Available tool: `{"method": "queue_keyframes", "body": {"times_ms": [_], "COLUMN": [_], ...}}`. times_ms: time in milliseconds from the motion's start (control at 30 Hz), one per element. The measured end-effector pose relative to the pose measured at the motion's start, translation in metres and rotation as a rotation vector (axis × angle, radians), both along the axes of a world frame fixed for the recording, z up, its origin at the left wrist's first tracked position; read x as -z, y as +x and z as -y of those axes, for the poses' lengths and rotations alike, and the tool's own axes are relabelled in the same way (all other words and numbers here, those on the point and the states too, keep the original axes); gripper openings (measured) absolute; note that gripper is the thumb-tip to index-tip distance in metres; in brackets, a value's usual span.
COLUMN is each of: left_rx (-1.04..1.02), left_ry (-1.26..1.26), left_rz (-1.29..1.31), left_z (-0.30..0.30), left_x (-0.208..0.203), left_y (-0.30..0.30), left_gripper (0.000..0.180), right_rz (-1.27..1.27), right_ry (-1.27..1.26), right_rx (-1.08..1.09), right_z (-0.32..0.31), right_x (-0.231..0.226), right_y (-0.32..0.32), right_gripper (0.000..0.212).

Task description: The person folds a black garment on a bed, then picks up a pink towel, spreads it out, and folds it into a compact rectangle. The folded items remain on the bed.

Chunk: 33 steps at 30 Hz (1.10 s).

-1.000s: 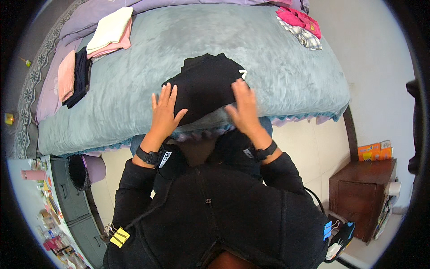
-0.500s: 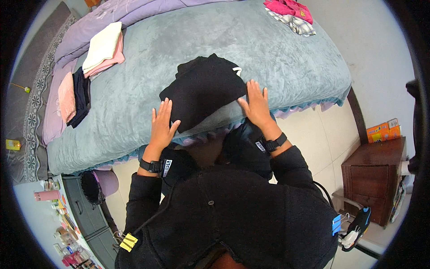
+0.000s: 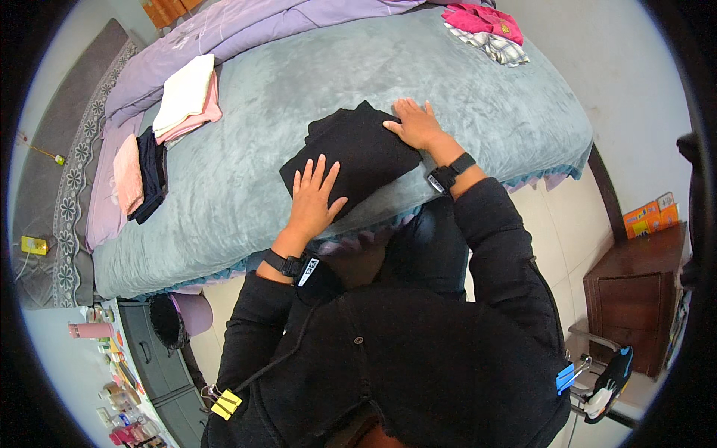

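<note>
Black folded garment (image 3: 366, 160) is lying on the near side of the bed, around the middle, kinda lopsided with a few layers poking out at the far left; can't tell if it's a top or pants. Left hand (image 3: 315, 203) is flat on its near left part, fingers straight and spread, palm down, not gripping anything. Right hand (image 3: 418, 125) is over at the far right corner, also open, thumb over the cloth and the other fingers pointing past it, no grip that I can see. Can't really tell how hard either one's pressing. Both wrists have black straps on.

The bed has a plush grey-green bedspread (image 3: 284, 82) with a purple quilt (image 3: 224, 30) bunched along the far side. Over on the left there's a white folded cloth (image 3: 185, 88) on top of a pink one (image 3: 205, 118), and nearer, a peach folded cloth (image 3: 128, 175) right against a navy one (image 3: 153, 183). Far right corner's got a hot pink garment (image 3: 489, 22) on a plaid one (image 3: 502, 50). Brown wooden cabinet (image 3: 631, 299) down on the right, purple bin (image 3: 196, 312) on the left.
</note>
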<state>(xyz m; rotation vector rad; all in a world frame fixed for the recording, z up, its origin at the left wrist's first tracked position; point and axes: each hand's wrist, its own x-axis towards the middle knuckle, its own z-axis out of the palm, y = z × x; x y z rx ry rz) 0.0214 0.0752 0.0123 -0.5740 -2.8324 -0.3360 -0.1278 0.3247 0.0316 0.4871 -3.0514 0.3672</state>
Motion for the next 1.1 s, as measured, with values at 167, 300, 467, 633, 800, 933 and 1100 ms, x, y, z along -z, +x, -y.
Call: {"method": "queue_keyframes", "body": {"times_ms": [167, 300, 467, 633, 800, 933, 1100], "left_rx": [-0.016, -0.017, -0.016, -0.075, -0.126, -0.147, -0.190], "left_ry": [0.000, 0.002, -0.019, -0.048, -0.038, 0.032, 0.058], "left_rz": [-0.020, -0.003, -0.003, 0.032, 0.221, 0.184, 0.087], "left_z": [-0.002, 0.000, 0.002, -0.002, 0.008, 0.022, 0.029], "left_x": [0.004, 0.003, 0.005, 0.000, -0.005, 0.001, 0.000], "left_y": [0.000, 0.002, 0.004, -0.010, -0.032, -0.034, -0.025], "left_gripper": [0.070, 0.071, 0.073, 0.081, 0.085, 0.086, 0.078], "right_rz": [-0.156, -0.005, -0.010, -0.056, 0.059, 0.234, -0.186], "right_ry": [-0.217, 0.036, 0.244, -0.115, 0.039, 0.186, 0.026], "right_rx": [-0.614, -0.536, 0.020, -0.684, -0.586, -0.112, -0.080], "right_z": [0.035, 0.042, 0.004, 0.043, 0.065, 0.028, -0.007], "right_x": [0.013, 0.009, -0.024, -0.017, 0.003, -0.004, -0.007], "right_y": [0.030, 0.009, -0.032, 0.020, 0.014, -0.034, 0.009], "right_gripper": [0.066, 0.065, 0.063, 0.066, 0.067, 0.069, 0.067]}}
